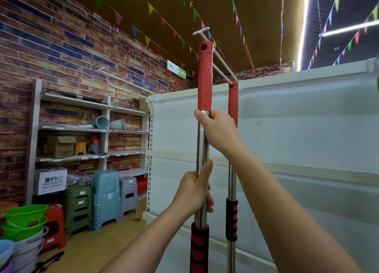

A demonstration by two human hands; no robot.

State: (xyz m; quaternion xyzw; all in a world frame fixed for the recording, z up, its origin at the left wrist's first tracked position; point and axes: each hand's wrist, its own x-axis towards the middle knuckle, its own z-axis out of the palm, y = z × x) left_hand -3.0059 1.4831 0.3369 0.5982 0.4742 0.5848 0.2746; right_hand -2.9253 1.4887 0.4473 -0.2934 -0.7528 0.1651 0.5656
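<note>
In front of the white shelving panel [297, 129], you hold the steel pole [202, 145] upright, its red top sleeve [205, 76] rising above both hands. A second pole [232, 180] stands just beside it, its top at a white hook [225, 65]. Your right grip [217, 129] is curled round the steel directly under the red sleeve. Your left grip [194, 190] clasps it lower, above the red-and-black foam sleeve [200, 250].

Scene was evenly bright — ceiling strip [304, 26] and tube lamp [348, 28] at upper rt blew out in glare, steel pole [202, 145] glinted, shadows were soft, edges bent w/ wide-angle distortion.
</note>
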